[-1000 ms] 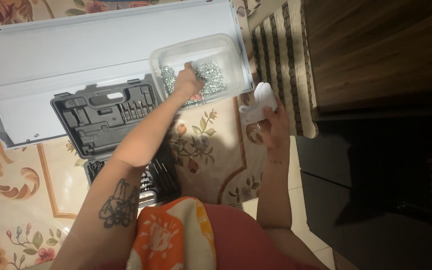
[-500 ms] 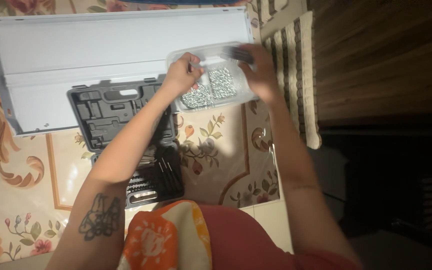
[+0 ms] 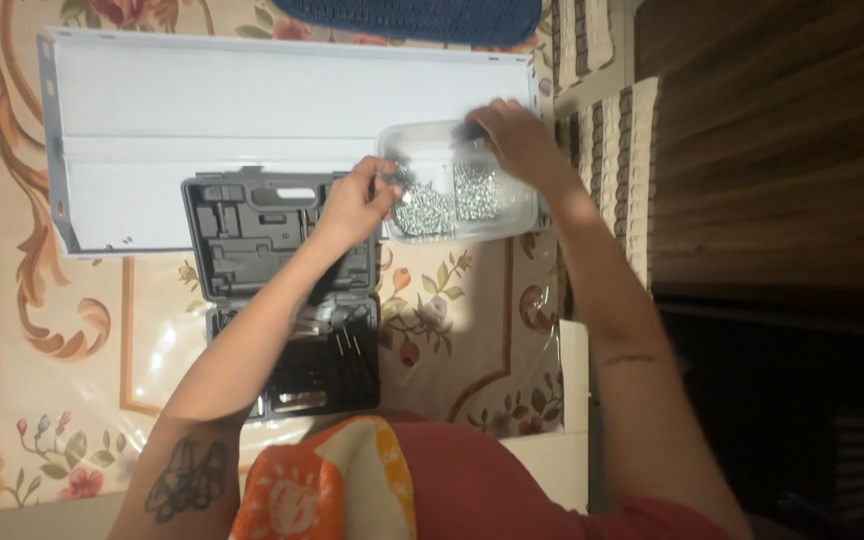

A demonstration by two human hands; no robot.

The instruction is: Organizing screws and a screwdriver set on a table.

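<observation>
A clear plastic container [image 3: 414,140] holds a pile of small silver screws [image 3: 476,190] and rests on the corner of a long white metal panel [image 3: 252,90]. My left hand [image 3: 354,205] is at the container's near-left rim, with its fingertips pinched on a few screws. My right hand [image 3: 518,140] curls over the far-right rim and grips it; something dark and blurred shows by its fingers. Both forearms reach out from the bottom of the view.
An open black tool case [image 3: 252,235] with bits lies under my left forearm on the floral floor covering [image 3: 62,330]. A striped cloth [image 3: 612,150] and dark wooden furniture [image 3: 772,150] are on the right. A blue mat [image 3: 412,15] lies beyond the panel.
My right hand, which held a white object beside the container a second ago, has moved onto the container's far rim. My left hand has drawn back from the screw pile to the left rim.
</observation>
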